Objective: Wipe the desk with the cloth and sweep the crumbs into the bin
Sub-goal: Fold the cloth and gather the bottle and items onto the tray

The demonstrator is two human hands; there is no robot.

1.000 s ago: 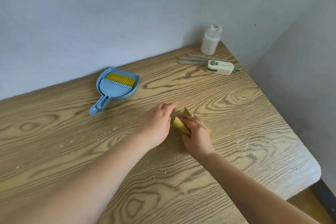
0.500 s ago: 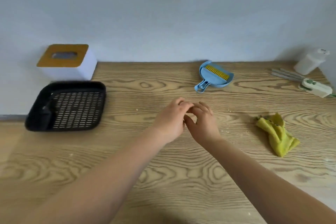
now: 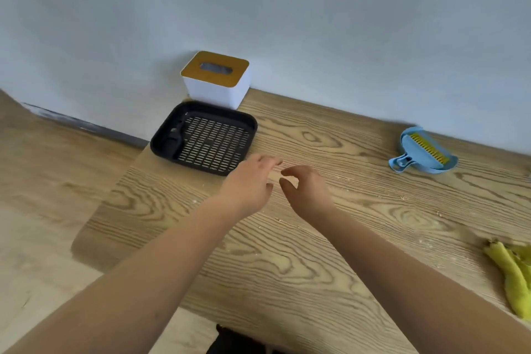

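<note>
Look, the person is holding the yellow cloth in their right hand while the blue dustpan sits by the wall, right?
Not quite. The head view shows the right hand empty, its fingers loosely curled above the desk. The yellow cloth lies by itself on the desk, far off to the right of both hands. The blue dustpan does sit by the wall.

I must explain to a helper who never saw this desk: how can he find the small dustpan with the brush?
Start at the wooden desk and follow its far edge along the wall to the right. There lies the blue dustpan, handle pointing left, a brush with yellow bristles nested inside. It is the only blue thing; the yellow cloth lies nearer.
</note>
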